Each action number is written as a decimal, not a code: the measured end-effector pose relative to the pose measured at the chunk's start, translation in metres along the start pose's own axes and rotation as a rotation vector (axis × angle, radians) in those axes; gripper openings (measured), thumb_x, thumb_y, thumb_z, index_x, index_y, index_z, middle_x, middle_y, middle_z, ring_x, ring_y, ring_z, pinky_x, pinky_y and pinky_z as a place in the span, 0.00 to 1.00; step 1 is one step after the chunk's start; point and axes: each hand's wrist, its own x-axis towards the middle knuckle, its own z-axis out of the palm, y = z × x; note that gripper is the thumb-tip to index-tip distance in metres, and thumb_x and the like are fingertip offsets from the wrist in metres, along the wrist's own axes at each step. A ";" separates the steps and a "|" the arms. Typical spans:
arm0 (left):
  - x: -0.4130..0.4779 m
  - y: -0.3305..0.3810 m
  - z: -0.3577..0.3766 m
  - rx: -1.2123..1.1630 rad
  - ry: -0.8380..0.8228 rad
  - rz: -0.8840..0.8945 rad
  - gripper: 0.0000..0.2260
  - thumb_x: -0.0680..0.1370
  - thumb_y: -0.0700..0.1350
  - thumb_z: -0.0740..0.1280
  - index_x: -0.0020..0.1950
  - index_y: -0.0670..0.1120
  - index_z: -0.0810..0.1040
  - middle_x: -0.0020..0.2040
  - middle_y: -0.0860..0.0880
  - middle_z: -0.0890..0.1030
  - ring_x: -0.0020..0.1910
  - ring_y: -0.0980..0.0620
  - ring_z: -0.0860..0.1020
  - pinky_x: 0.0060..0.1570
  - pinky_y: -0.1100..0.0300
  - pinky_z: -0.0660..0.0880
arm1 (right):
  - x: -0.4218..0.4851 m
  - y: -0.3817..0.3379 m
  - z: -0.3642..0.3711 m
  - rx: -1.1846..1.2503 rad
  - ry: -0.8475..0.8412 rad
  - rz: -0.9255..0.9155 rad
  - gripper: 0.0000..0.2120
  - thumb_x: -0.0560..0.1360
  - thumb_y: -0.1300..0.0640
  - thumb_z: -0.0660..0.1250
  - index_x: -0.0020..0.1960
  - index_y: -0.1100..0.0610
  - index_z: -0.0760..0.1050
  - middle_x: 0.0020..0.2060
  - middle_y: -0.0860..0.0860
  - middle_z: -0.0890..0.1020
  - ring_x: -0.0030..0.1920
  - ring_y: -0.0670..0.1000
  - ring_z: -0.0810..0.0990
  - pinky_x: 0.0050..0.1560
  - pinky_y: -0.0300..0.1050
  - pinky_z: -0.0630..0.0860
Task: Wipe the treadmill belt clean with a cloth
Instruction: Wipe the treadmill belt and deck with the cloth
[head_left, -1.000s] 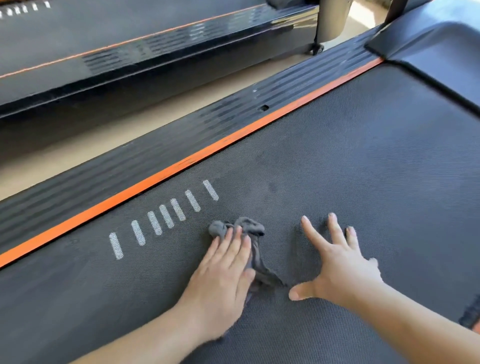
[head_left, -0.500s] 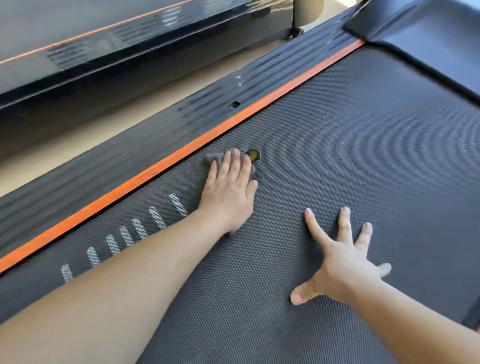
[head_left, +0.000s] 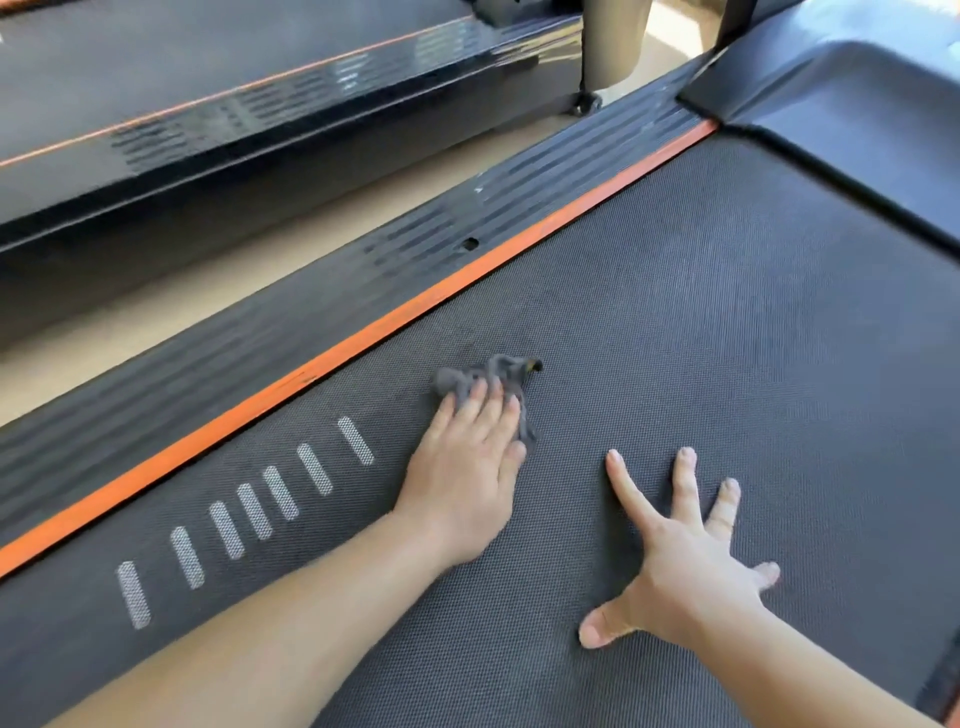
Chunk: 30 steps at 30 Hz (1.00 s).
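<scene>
Neighbouring treadmill (head_left: 234, 119): standing far left of the orange stripe (head_left: 363, 338), well apart from it, running roughly parallel.

Floor (head_left: 208, 291): showing as a pale band left of the orange stripe, between the neighbouring treadmill and the side rail.

Side rail (head_left: 311, 312): black and ribbed, lying just left of the orange stripe and touching it along its whole length.

White dash marks (head_left: 254, 512): sitting in a row on the treadmill belt (head_left: 701, 338), just right of the orange stripe and following its line.

Left hand (head_left: 467, 478): lying palm down right of the orange stripe, past the end of the dash row, fingers straight and close together, pressing flat on the near part of the cloth without curling round it.

Cloth (head_left: 483, 371): grey and crumpled, lying on the belt near the right side of the orange stripe without touching it; bunching out beyond the left fingertips and along the hand's right side, clear of the right hand.

Right hand (head_left: 691, 561): resting flat on bare belt farther right of the orange stripe, fingers and thumb spreading wide, holding nothing, apart from the left hand.

Motor cover (head_left: 857, 114): black, sitting at the far end of the orange stripe, to its right.
</scene>
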 end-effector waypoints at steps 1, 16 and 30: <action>-0.018 0.009 0.002 -0.079 0.003 0.028 0.26 0.87 0.55 0.45 0.84 0.49 0.54 0.84 0.53 0.48 0.82 0.58 0.40 0.79 0.58 0.36 | 0.000 0.000 0.000 0.000 0.001 0.001 0.78 0.45 0.29 0.84 0.66 0.21 0.20 0.69 0.46 0.13 0.76 0.64 0.21 0.68 0.85 0.54; -0.002 0.014 -0.013 -0.026 -0.009 -0.036 0.27 0.87 0.55 0.44 0.84 0.47 0.49 0.84 0.50 0.43 0.82 0.55 0.39 0.80 0.54 0.35 | 0.000 0.000 0.000 0.004 -0.003 -0.002 0.78 0.45 0.29 0.83 0.66 0.21 0.21 0.70 0.46 0.14 0.76 0.65 0.21 0.67 0.86 0.53; -0.045 0.012 -0.006 0.042 -0.195 0.204 0.28 0.86 0.57 0.44 0.85 0.50 0.45 0.83 0.54 0.42 0.83 0.55 0.41 0.80 0.54 0.35 | 0.002 0.001 0.003 -0.006 0.006 0.003 0.78 0.44 0.28 0.83 0.65 0.21 0.19 0.69 0.46 0.13 0.76 0.65 0.21 0.67 0.86 0.55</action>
